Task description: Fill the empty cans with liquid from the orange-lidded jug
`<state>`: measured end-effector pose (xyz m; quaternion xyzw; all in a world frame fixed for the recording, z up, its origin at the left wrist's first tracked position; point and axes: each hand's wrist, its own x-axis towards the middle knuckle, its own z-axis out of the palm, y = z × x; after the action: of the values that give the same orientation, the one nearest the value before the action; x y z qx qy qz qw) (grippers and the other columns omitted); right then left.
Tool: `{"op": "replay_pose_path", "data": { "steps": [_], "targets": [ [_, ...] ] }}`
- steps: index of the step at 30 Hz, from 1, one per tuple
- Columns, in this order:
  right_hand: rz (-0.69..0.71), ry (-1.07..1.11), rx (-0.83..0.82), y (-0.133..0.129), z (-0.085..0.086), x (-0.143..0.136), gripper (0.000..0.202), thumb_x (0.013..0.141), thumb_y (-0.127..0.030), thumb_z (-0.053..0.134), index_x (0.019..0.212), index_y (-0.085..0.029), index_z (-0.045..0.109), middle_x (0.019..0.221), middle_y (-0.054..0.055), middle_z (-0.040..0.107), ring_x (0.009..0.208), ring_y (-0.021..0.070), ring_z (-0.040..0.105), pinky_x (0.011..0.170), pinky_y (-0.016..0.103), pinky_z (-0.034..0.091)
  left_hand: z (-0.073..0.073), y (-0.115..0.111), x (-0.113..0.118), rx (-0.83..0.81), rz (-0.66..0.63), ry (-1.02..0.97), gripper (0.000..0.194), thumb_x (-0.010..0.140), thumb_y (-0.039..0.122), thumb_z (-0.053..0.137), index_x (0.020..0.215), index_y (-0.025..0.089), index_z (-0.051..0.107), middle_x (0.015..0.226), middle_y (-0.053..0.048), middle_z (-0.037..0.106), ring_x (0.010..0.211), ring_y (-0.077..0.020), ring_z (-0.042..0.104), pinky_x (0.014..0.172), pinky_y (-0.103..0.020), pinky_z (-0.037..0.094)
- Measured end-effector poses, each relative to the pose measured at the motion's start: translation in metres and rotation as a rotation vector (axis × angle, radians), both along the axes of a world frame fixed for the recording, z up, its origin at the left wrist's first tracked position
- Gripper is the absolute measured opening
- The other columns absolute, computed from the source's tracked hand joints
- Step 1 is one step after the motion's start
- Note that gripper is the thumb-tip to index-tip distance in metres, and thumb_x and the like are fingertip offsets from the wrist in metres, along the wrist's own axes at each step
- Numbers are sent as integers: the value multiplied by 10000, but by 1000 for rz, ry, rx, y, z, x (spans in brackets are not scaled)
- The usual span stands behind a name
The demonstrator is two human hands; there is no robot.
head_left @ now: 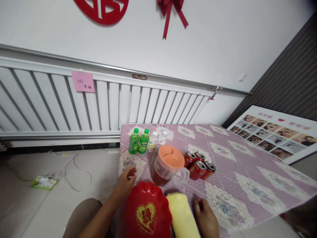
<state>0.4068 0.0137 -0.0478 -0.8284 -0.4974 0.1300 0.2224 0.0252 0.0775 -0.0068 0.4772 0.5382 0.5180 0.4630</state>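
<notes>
My left hand (pixel 127 181) hovers or rests at the table's left edge, fingers loosely bent and apart, with nothing in it. It is nearest to a red scalloped plate (pixel 158 211) with a gold heart print. On the other side, my right hand (pixel 206 216) lies on the tablecloth with its fingers curled in, and I see nothing in them. Between it and the red plate is a folded yellow cloth (pixel 182 216). Beyond the plate stands a clear pitcher (pixel 170 162) with an orange lid and reddish-brown liquid inside.
Two green-capped drink bottles (pixel 138 143) and two white-capped clear bottles (pixel 158 140) stand behind the pitcher. Several opened red cans (pixel 198 167) are grouped at its right. A radiator (pixel 111 105) runs along the wall. A photo board (pixel 274 135) leans at the far right.
</notes>
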Motion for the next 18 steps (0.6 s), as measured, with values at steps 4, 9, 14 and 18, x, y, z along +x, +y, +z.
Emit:
{"op": "replay_pose_path", "data": {
  "steps": [4, 9, 14, 18],
  "targets": [
    [-2, 15, 20, 0, 0, 1, 408, 829, -595, 405, 938, -261, 612, 965, 98, 749, 875, 278, 696, 739, 344, 485, -7, 37, 20, 25, -62, 37, 362, 723, 279, 648, 1066, 162, 652, 1058, -117, 723, 924, -234, 680, 859, -383, 522],
    [-16, 48, 64, -1, -3, 3, 385, 812, -578, 448, 923, -256, 626, 953, 99, 755, 860, 276, 705, 751, 348, 502, -11, 84, 46, 33, -148, 12, 372, 750, 147, 627, 1121, 154, 637, 1154, -135, 708, 981, -231, 680, 922, -394, 511],
    [-11, 56, 77, 0, -2, 2, 383, 812, -573, 438, 900, -254, 630, 973, 103, 755, 886, 273, 707, 793, 355, 515, -13, 124, 72, 32, -231, -47, 389, 755, 86, 640, 1138, 157, 634, 1231, -132, 685, 1120, -241, 646, 1032, -409, 467],
    [-25, 55, 74, 0, 0, 2, 366, 803, -573, 452, 859, -259, 631, 914, 91, 755, 841, 266, 711, 762, 347, 527, -22, 143, 87, 7, -282, -106, 375, 731, 147, 729, 1099, 175, 660, 1183, -124, 709, 1133, -265, 640, 1059, -441, 451]
  ]
}}
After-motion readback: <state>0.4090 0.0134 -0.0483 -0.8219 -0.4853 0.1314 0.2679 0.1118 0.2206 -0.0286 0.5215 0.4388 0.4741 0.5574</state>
